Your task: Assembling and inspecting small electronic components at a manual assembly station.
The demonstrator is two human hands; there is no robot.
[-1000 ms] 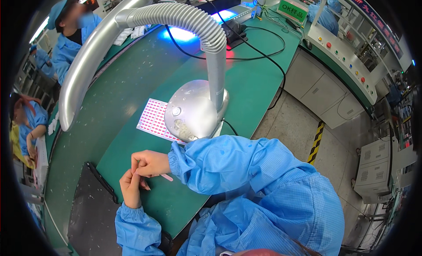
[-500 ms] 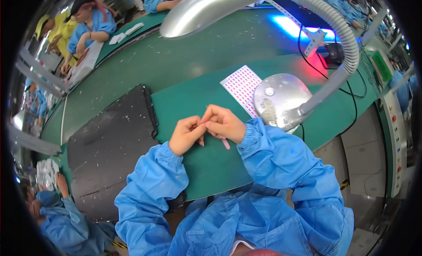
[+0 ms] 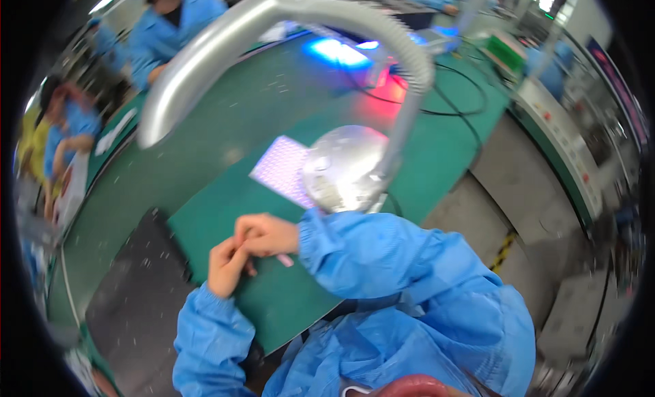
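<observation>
My left hand (image 3: 227,266) and my right hand (image 3: 268,234) meet at the fingertips, low over the green table mat (image 3: 205,216). The fingers of both are bent and pinched together. Whatever sits between them is too small or too hidden to make out. A short pink strip (image 3: 284,260) shows just below my right hand; whether that hand holds it or it lies on the mat, I cannot tell. Beyond my right hand lies a white sheet of small pink labels (image 3: 281,170), partly against the round lamp base (image 3: 341,166).
A silver gooseneck lamp (image 3: 198,63) arches over the table. Left of my hands lies a flat black sheet (image 3: 136,298). Black cables (image 3: 457,112) run near a blue and red light at the back. People in blue sit across the table; a control panel (image 3: 556,134) stands right.
The view has swung to the right, so table, lamp and hands appear farther left, and the picture is blurrier. My hands keep the same pinched pose together.
</observation>
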